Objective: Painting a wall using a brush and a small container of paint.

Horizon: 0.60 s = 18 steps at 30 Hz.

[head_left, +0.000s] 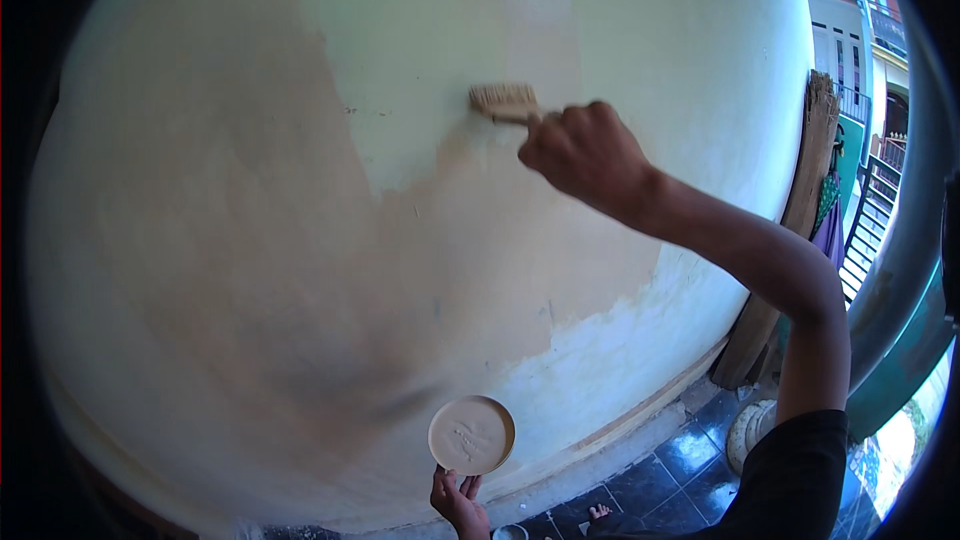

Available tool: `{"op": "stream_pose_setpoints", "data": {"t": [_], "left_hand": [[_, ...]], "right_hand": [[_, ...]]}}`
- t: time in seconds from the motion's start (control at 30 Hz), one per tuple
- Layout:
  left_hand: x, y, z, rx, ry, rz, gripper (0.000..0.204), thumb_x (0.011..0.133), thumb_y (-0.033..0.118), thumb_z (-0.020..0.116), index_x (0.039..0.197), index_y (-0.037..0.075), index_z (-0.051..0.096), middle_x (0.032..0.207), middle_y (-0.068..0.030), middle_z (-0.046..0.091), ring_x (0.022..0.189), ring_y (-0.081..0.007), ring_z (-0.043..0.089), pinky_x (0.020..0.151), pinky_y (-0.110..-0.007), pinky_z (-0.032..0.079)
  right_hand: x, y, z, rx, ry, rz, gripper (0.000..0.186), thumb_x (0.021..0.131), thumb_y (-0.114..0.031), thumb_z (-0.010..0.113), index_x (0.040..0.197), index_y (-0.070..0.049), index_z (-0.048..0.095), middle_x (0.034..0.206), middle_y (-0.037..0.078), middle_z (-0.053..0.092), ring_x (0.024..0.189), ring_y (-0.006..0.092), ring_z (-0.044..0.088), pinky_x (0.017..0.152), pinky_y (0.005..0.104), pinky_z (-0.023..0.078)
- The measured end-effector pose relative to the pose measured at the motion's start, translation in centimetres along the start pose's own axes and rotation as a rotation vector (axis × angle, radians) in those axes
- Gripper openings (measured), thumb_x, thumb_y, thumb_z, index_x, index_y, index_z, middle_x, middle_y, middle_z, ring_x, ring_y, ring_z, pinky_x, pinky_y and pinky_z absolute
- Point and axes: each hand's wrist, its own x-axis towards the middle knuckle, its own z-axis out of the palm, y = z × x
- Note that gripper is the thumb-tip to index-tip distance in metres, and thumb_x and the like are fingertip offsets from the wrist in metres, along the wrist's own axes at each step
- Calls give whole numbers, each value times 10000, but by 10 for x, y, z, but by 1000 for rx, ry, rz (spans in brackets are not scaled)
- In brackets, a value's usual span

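Wall (250, 140) perhaps touches brush (504, 100) beyond grip (590, 153).

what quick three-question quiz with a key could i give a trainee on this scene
1. Which hand grips the wide, flat brush with pale bristles?
2. True or false: the round, shallow beige dish is higher in the picture than the brush.
3. What stands by the right edge of the patchy green and tan wall? a) silver ladder b) rough brown wooden plank c) yellow broom

Key: 1. The right hand. 2. False; it is lower, held in the left hand. 3. b
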Motion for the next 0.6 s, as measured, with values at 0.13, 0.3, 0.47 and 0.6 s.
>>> {"op": "stream_pose_setpoints", "data": {"t": [0.13,0.3,0.47,0.6], "left_hand": [[-4,9,-2,-27,2,-16,387,871,217,533,1219,49,544,1179,-124,550,974,-329,628,818,-371,553],[-1,1,3,-11,-19,-34,383,883,198,517,1229,35,530,1149,-152,572,952,-353,642,803,-378,565],[-4,6,1,-15,-41,-34,387,877,212,530,1224,41,537,1147,-128,565,961,-338,636,811,-361,557],[10,-7,1,-1,-46,-80,401,876,223,532,1236,46,533,1170,-140,563,971,-339,632,820,-371,552]], "right_hand": [[-15,4,-11,232,-65,-95,106,762,-108,623,667,-143,594,619,29,557,605,188,605,498,346,438],[96,116,-59,-44,-151,205,140,739,-131,659,847,-41,656,795,169,666,739,323,663,603,418,529],[67,123,8,-210,232,206,96,806,-113,616,876,-47,622,667,101,613,588,243,630,494,359,502],[-58,-9,43,-66,-86,78,310,816,-101,582,1115,-26,616,664,50,527,425,141,539,368,293,440]]}}
